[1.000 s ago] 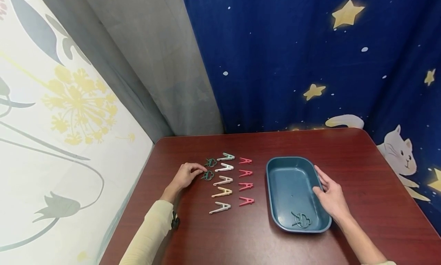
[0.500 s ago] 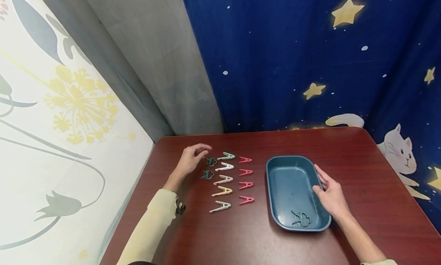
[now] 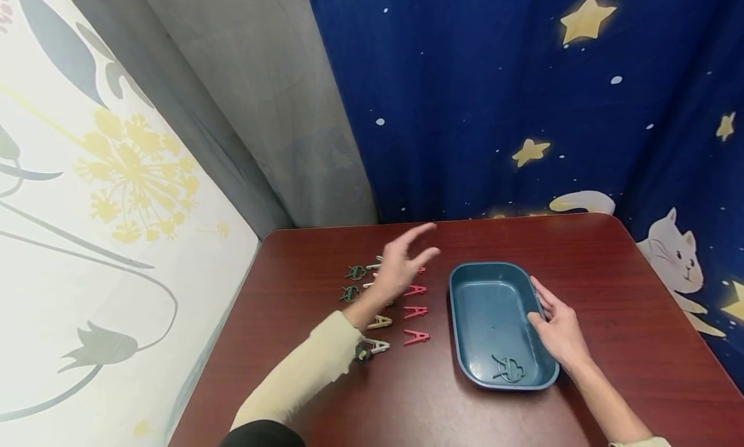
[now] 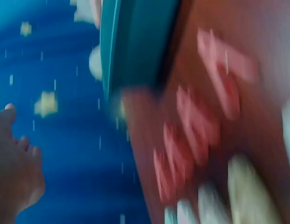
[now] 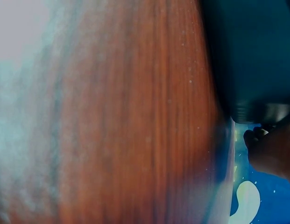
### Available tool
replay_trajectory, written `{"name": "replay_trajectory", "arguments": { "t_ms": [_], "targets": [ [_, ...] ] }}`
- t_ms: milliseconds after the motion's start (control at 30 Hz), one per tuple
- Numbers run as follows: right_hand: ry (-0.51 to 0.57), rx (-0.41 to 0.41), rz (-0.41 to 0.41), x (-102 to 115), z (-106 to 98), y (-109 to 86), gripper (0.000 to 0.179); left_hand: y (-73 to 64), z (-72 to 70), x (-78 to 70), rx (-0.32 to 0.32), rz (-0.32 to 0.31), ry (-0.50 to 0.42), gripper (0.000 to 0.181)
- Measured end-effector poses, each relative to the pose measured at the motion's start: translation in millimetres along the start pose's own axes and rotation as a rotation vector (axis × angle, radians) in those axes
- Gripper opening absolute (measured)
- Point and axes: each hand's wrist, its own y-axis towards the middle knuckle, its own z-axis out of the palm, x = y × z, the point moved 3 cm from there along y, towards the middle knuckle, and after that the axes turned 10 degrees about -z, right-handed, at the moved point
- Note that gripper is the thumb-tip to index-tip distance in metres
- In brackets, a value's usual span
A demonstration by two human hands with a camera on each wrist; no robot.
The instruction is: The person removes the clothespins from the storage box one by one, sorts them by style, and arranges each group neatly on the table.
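Observation:
My left hand (image 3: 398,263) is over the far end of the clothespin rows, fingers and thumb spread apart and nothing held. Beneath and beside it lie several pink clothespins (image 3: 415,312) and a row of pale ones, including a yellow clothespin (image 3: 380,322) and a white clothespin (image 3: 378,346); the arm hides part of that row. My right hand (image 3: 559,327) grips the right rim of a blue plastic tray (image 3: 454,318), thumb on the inside. In the tray's near end lies a dark green wire-like clip (image 3: 510,369).
Two similar green clips, an upper green clip (image 3: 356,273) and a lower green clip (image 3: 350,294), lie left of the pale row. The dark red table (image 3: 494,421) ends at a blue star-patterned curtain (image 3: 476,111) behind and a pale patterned wall (image 3: 116,272) on the left.
My left hand has left the green clips, risen, and swung right across the pale clothespins, its fingers now spread. The right hand and the tray stay where they were.

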Motion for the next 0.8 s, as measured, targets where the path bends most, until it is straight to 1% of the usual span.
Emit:
{"name": "replay_trajectory", "arguments": {
  "t_ms": [67,100,200,300,333,400,500,633,700,800],
  "targets": [
    [0.005,-0.001,-0.008,0,0,0.7,0.074,-7.1,22.3,-11.9,0.006,-0.019,-0.025,0.056],
    [0.013,-0.002,-0.010,0,0,0.9,0.074,-11.6,33.4,-17.0,0.006,-0.038,-0.061,0.057],
    [0.010,-0.003,-0.009,0,0,1.4,0.074,-27.5,64.1,-29.2,0.009,-0.143,-0.191,0.060],
    [0.009,-0.003,-0.004,1,-1,1.0,0.074,-44.6,91.0,-38.9,0.018,-0.275,-0.334,0.059],
    [0.006,-0.003,-0.005,1,-1,1.0,0.074,-49.9,99.1,-41.3,0.022,-0.313,-0.359,0.059],
    [0.010,-0.007,-0.009,1,-1,1.0,0.074,-59.9,114.0,-45.2,0.036,-0.369,-0.394,0.059],
    [0.006,-0.014,-0.015,1,-1,0.9,0.074,-72.8,133.4,-47.9,0.061,-0.444,-0.417,0.058],
    [0.006,-0.017,-0.019,0,0,0.7,0.074,-86.6,150.6,-47.2,0.102,-0.529,-0.374,0.058],
    [0.007,-0.014,-0.019,0,0,0.8,0.074,-91.2,155.2,-46.8,0.128,-0.552,-0.324,0.057],
    [0.008,-0.008,-0.024,-1,-1,0.9,0.074,-94.1,159.3,-47.5,0.175,-0.560,-0.259,0.057]
  ]
}}
